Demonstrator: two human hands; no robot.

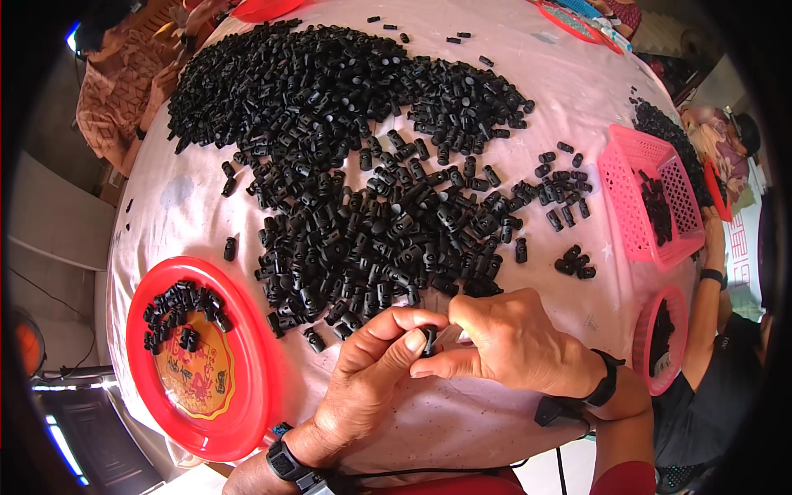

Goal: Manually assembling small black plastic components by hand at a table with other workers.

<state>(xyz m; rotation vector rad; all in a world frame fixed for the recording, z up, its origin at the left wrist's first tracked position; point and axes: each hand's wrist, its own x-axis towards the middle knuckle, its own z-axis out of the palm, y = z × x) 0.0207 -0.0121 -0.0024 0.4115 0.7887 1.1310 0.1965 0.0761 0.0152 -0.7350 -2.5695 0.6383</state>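
The left hand (363,379) is pinching a small black piece (430,340) between its thumb and index finger, and the right hand (524,346) is working close against it from the other side, its fingers curling and its thumb stretching toward the left thumb; whether the right hand is gripping anything of its own, one cannot tell, though a pale sliver is showing between its finger and thumb. Doing this well is probably calling for a firm but light pinch near the edge of the piece, so that the left thumb is not covering the spot where the right hand is working, and for small, square-on pressure, since a rounded body is likely to be rolling or slipping under a slanting push. Bracing the two thumbs together would be helping too. The piece is sitting between the hands, above the near side of the cloth-covered desk (478,412), just short of the heap of black pieces (371,239). It is looking dark and short, with fingers hiding much of it; its ends and any opening are not showing clearly.
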